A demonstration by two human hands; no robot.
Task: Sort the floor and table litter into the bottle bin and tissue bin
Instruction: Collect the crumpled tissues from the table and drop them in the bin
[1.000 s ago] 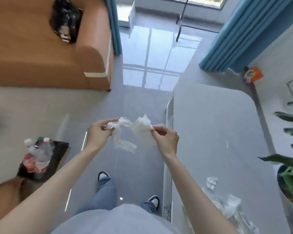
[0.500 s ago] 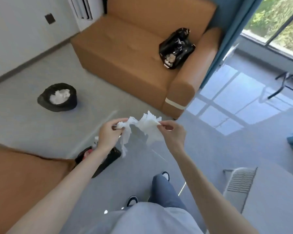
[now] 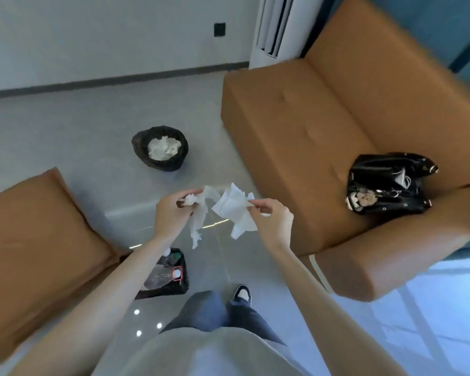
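Tissue is up in the air in front of the person, held between both hands over the floor, in more than one piece as far as can be told. The left hand has its fingers curled round a crumpled wad, with a thin strip trailing down from it. The right hand pinches the corner of a flatter sheet, which hangs loose below. Whether the pieces are joined in the middle cannot be told. The tissue bin, already well filled with white paper, stands on the floor ahead and well apart from the hands. The bottle bin is near the person's feet, below the left forearm. The main risk is the light grip. The sheet is held only by an edge, so a quick swing of the arms could tear it or let it slip, and a dropped piece might land in or beside the bottle bin, the wrong one. A throw from this far would probably also fail, since loose tissue drifts and would fall short on the floor. As the tissue bin looks full, paper set on top could spill over its rim unless pressed in.
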